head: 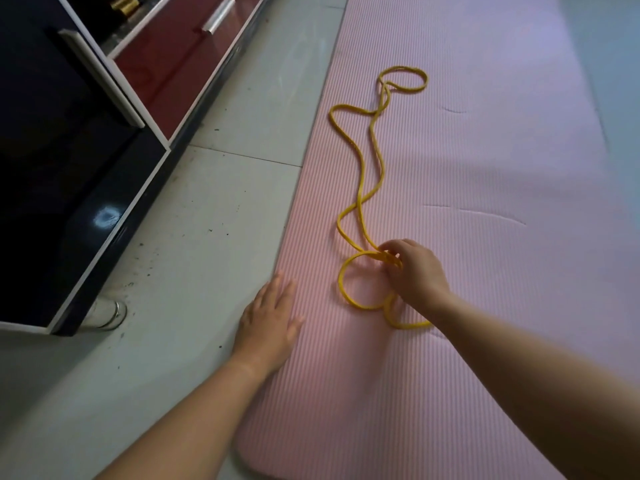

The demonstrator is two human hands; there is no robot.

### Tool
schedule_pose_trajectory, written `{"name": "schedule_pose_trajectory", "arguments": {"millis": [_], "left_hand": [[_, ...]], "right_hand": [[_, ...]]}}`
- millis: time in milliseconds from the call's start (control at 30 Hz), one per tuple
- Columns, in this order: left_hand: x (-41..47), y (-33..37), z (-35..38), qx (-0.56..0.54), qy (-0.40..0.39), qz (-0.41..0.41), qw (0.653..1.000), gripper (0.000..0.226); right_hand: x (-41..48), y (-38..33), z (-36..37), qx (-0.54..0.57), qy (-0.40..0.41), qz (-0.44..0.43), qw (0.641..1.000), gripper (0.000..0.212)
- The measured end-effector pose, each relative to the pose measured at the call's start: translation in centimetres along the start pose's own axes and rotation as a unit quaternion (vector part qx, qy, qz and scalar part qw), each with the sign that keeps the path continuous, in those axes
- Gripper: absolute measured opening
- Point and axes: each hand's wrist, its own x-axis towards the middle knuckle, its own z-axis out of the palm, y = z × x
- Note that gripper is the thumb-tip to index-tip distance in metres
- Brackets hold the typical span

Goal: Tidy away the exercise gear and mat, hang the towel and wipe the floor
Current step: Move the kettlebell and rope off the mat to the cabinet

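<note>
**Gathering the yellow band on the mat**

The floor is pale grey tile, with dark crumbs and dust on the strip left of the pink mat. Beyond that strip stands a dark cabinet with a red drawer. The mat lies flat and unrolled.

On the mat, near its left edge, I see the yellow band. It is a long thin loop that snakes toward the far end, with a few small coils at the near end. The right hand has its fingers curled round these coils where they cross and pinches them together. The left hand lies flat on the left edge of the mat, fingers straight, holding nothing.

I judge the band light, soft and springy. It will probably not keep a coil by itself, so the hold belongs at the crossing point while the rest is drawn in. The mat looks like ribbed foam, light but bulky, and best rolled from a short end.

Right of the band there is wide bare mat for moving. Left of the mat, the cabinet and its foot are near, so there is less room.
</note>
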Motion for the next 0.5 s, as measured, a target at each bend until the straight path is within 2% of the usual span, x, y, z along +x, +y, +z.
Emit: {"name": "schedule_pose_trajectory", "arguments": {"millis": [267,500], "left_hand": [[-2.0,0.8,0.6,0.014,-0.024,-0.02,0.999,0.067],[-4.1,0.6,0.5,0.048,-0.061,-0.009,0.997,0.069]], "right_hand": [[-4.3,-0.5,-2.7,0.03,0.024,0.01,0.999,0.024],[-11.7,-1.3,-7.5,0.006,-0.059,-0.046,0.997,0.021]]}}
